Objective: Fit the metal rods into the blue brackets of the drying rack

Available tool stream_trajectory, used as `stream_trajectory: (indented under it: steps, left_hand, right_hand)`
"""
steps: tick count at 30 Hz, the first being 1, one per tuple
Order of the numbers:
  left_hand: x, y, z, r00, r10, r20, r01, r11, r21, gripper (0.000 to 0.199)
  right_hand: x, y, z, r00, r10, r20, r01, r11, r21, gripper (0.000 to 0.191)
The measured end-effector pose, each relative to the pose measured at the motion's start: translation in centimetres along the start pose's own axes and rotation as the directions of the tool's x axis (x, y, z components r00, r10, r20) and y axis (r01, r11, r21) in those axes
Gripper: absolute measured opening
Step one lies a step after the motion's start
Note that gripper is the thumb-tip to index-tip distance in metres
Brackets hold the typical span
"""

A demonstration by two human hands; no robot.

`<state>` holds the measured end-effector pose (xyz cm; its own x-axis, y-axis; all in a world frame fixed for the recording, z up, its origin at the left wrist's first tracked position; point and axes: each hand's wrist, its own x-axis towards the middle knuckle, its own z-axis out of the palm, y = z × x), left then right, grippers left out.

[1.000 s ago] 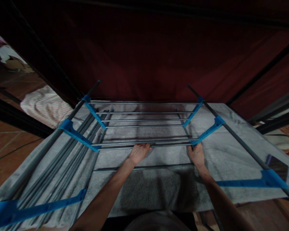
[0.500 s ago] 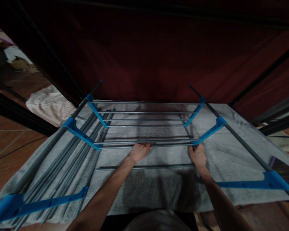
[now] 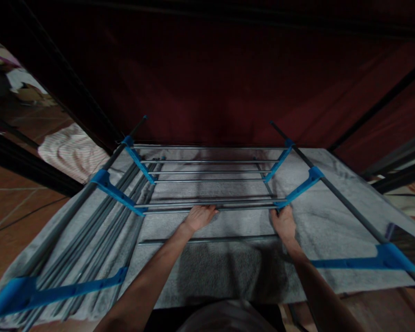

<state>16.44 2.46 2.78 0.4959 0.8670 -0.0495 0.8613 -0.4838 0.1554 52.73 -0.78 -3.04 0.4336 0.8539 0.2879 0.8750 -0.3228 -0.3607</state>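
A rack frame of grey metal tubes joined by blue plastic brackets lies on a grey towel-like cloth (image 3: 242, 272). My left hand (image 3: 201, 216) is closed round the nearest grey cross rod (image 3: 242, 209), about midway along it. At that rod's right end, my right hand (image 3: 284, 224) is closed at the lower tip of a blue bracket (image 3: 299, 188); its fingertips are partly hidden. The rod's left end meets another blue bracket (image 3: 119, 196). Several more cross rods (image 3: 210, 172) span the frame farther back. Nearer me, a loose grey rod (image 3: 228, 239) lies across the cloth below my hands.
Several loose grey tubes (image 3: 100, 235) lie along the left side. Near blue brackets jut inward at left (image 3: 65, 293) and right (image 3: 359, 263). A dark flat object (image 3: 403, 244) rests at the right. Dark red fabric (image 3: 207, 92) rises behind; striped cloth (image 3: 71, 150) lies at left.
Both hands keep their places and grip. The right side of the frame has shifted very slightly left, barely visibly.
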Motion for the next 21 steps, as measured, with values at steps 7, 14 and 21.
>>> stream_trajectory:
  steps: [7,14,21]
  left_hand:
    - [-0.4,-0.1,-0.3,1.0,0.009,-0.014,-0.009,0.999,-0.049,0.04]
    - [-5.8,-1.3,0.4,0.921,-0.191,-0.339,0.122,0.969,-0.215,0.038]
    - [-13.0,-8.5,2.1,0.363,-0.806,-0.468,0.542,0.591,-0.597,0.025]
  right_hand:
    - [-0.1,0.0,0.2,1.0,-0.001,-0.029,0.001,1.0,-0.001,0.03]
    - [0.0,0.0,0.3,1.0,0.014,0.019,-0.013,0.999,-0.035,0.032]
    - [-0.1,-0.4,0.1,0.999,0.042,0.027,-0.042,0.999,-0.004,0.033]
